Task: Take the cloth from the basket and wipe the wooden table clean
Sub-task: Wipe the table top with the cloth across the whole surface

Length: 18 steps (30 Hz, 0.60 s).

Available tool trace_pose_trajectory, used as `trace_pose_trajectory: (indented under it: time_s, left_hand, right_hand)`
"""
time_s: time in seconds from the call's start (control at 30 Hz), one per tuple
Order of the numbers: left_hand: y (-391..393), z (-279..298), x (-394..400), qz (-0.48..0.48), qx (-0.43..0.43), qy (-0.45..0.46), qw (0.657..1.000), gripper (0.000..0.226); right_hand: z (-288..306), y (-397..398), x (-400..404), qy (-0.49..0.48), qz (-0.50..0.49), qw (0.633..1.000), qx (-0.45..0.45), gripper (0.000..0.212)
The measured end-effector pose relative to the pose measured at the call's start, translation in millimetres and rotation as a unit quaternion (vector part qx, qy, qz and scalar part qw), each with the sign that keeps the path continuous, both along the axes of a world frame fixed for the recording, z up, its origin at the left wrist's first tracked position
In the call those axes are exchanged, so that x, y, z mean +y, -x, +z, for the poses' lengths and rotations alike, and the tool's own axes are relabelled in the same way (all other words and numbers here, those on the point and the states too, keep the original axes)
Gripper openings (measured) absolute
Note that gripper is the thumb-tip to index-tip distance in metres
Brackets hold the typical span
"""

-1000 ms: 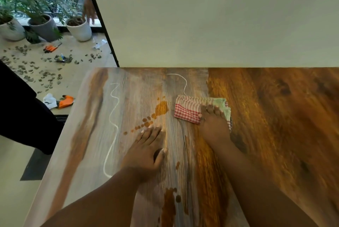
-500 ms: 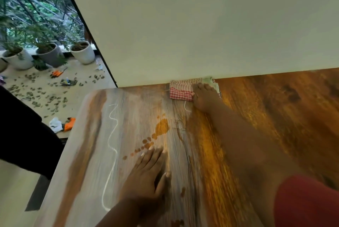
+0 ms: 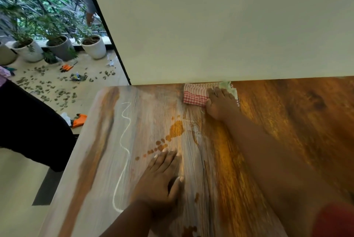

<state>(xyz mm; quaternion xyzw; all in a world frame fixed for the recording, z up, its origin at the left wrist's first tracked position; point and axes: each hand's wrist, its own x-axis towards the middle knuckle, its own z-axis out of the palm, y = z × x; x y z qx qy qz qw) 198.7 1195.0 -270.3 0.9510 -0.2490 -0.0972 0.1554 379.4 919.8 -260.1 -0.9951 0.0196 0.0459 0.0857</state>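
Observation:
A folded red-and-white checked cloth [image 3: 194, 95] with a green part lies at the far edge of the wooden table [image 3: 287, 122], against the white wall. My right hand [image 3: 220, 103] presses flat on the cloth, arm stretched out. My left hand [image 3: 161, 181] lies flat on the table nearer to me, fingers apart, holding nothing. The left part of the tabletop is pale and dusty with a white squiggly line [image 3: 124, 141] and brown wet spots [image 3: 175, 129]; the right part shows dark clean wood. No basket is in view.
The white wall [image 3: 229, 26] stands right behind the table. To the left, beyond the table's edge, a floor holds potted plants [image 3: 93, 45], scattered leaves and orange gloves [image 3: 79, 120]. A person in dark clothing [image 3: 28, 122] stands at the left.
My right hand has pushed the cloth away from me, from the middle of the table to its far edge at the wall. My left hand has stayed in place.

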Motion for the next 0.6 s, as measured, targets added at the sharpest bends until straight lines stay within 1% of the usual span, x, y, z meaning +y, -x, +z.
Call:
trace_pose_trajectory:
  time_s: [0.13,0.2,0.27,0.33,0.4,0.5,0.6]
  left_hand:
    - [0.8,0.4,0.7,0.004,0.012,0.007,1.000,0.059]
    - [0.8,2.4,0.5,0.005,0.009,0.011,1.000,0.059]
    - [1.2,4.2,0.1,0.000,0.002,0.014,1.000,0.059]
    - [1.6,5.4,0.4,-0.004,0.002,0.014,1.000,0.060]
    - [1.7,5.1,0.3,0.000,0.004,0.016,1.000,0.061]
    - [1.6,4.5,-0.3,0.003,0.008,0.020,1.000,0.062]
    - [1.4,3.1,-0.4,0.006,0.010,0.016,1.000,0.060]
  right_hand:
    - [5.7,-30.2,4.6,-0.026,-0.047,0.998,0.018,0.061]
    - [3.5,-31.4,6.1,-0.049,-0.056,0.997,-0.003,0.060]
    - [2.1,-29.9,2.5,-0.062,-0.044,0.997,-0.031,0.058]
    - [3.6,-29.4,-7.2,-0.046,-0.027,0.998,-0.030,0.056]
    - [5.9,-27.6,-11.3,-0.024,-0.034,0.999,-0.018,0.057]
    - [5.7,-19.6,21.4,-0.024,-0.065,0.998,0.000,0.056]
    - [3.5,-19.1,72.9,-0.001,0.004,0.999,0.035,0.054]
